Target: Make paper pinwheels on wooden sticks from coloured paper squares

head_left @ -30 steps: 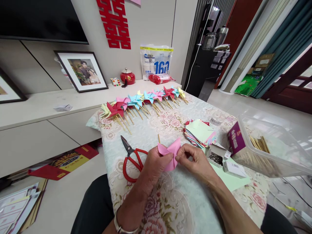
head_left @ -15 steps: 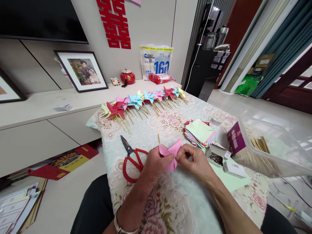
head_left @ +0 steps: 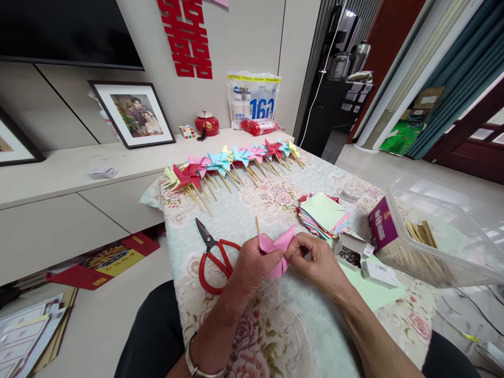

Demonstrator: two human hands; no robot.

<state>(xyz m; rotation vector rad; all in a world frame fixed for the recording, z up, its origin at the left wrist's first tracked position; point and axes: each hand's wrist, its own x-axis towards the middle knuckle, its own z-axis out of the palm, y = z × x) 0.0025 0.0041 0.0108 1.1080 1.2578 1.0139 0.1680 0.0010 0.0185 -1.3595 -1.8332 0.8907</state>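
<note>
A pink paper pinwheel (head_left: 279,265), its corners folded inward, is pinched in my left hand (head_left: 254,265). A thin wooden stick (head_left: 257,226) pokes up beyond that hand; how it meets the paper is hidden. My right hand (head_left: 315,260) presses thumb and forefinger together at the pinwheel's middle, and any small piece between them is too hidden to make out. Beside my left hand lie red-handled scissors (head_left: 216,252), blades pointing away. To the right sit a stack of coloured paper squares (head_left: 323,214) and a small open box of metal pins (head_left: 349,252).
Finished pinwheels (head_left: 236,160) line the far edge of the cloth-covered table (head_left: 283,331). A clear plastic bin (head_left: 444,236) with wooden sticks stands at the right, near a small white box (head_left: 380,273) and a round clear container (head_left: 352,190). A low cabinet (head_left: 71,184) runs behind.
Both hands stay at the pinwheel with almost no movement. The view has shifted very slightly.
</note>
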